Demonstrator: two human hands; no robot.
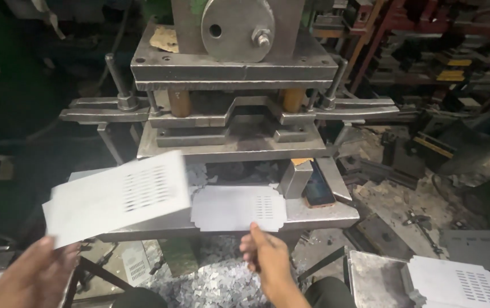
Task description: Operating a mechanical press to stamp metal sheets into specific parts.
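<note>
My left hand [31, 274] holds a flat grey metal sheet [116, 197] with a block of punched slots, lifted and tilted at the left of the press. My right hand [267, 256] touches the near edge of a second slotted sheet with notched corners [239, 208], which lies flat on the steel press table [324, 214]. Above stands the press die [233, 122], its upper plate raised over the lower block.
A phone [318, 188] lies on the table at the right of the die. A stack of punched sheets [458, 282] sits on a stand at bottom right. Metal scrap pieces [222, 279] cover the floor below. Shelves with tooling stand at the back right.
</note>
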